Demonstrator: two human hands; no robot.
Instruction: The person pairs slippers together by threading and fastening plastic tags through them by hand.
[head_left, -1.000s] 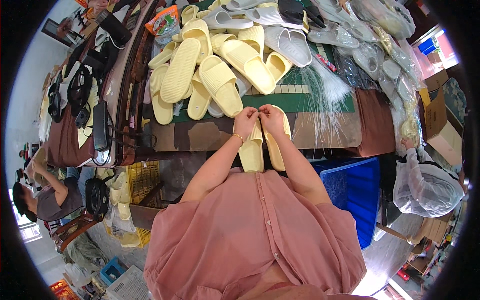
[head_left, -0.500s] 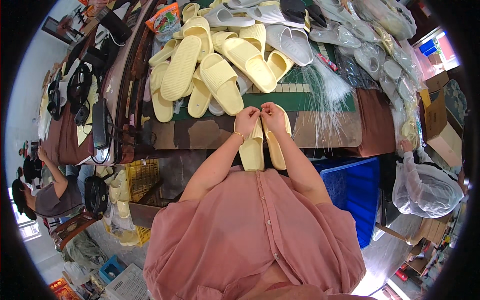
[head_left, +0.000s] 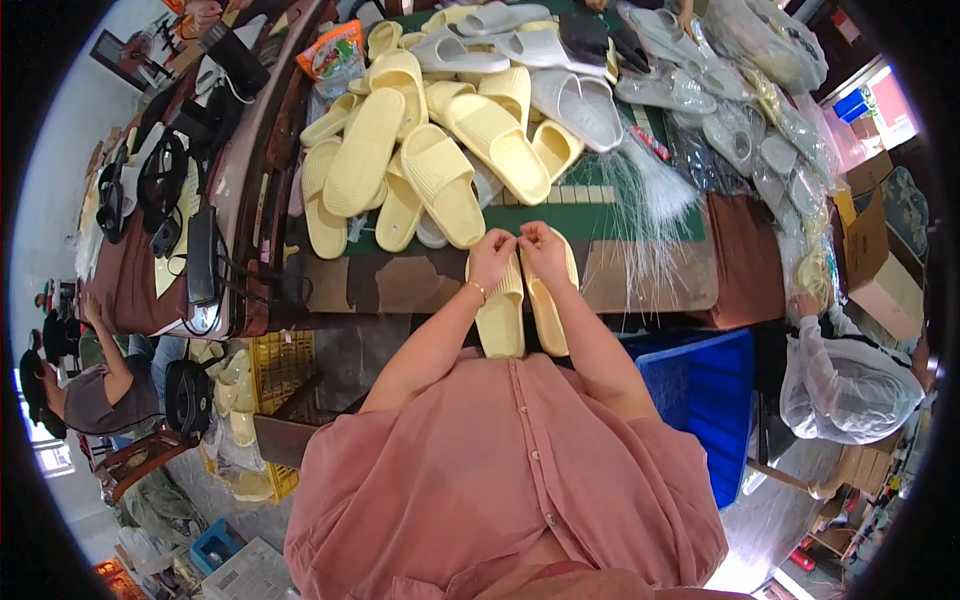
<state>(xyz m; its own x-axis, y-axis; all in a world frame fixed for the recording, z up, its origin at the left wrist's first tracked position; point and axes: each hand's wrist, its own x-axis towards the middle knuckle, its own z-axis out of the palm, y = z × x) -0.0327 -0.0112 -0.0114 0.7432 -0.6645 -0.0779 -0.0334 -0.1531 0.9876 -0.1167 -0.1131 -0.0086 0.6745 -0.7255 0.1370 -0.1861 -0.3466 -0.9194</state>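
Pale yellow slippers [head_left: 522, 312], a pair laid side by side with their toes towards the person, lie at the near edge of the desk [head_left: 650, 285], partly overhanging it above the lap. The left hand [head_left: 491, 257] and right hand [head_left: 543, 250] meet over the far ends of the pair, fingers curled and pinched close together on something too small to make out, perhaps one of the thin clear strands from the bundle of plastic ties [head_left: 650, 195] lying just to the right. The work in hand looks like joining the two slippers as a pair. To do it well, the soles should stay level and matched edge to edge, so the join does not pull one slipper askew. Both hands would best stay low, resting on the slippers, since the overhanging ends could tip off the desk. The heap of loose yellow slippers [head_left: 420, 160] sits well beyond the hands, with grey slippers [head_left: 575, 100] farther back, so neither crowds the pair. A blue crate [head_left: 700, 400] stands below to the right.
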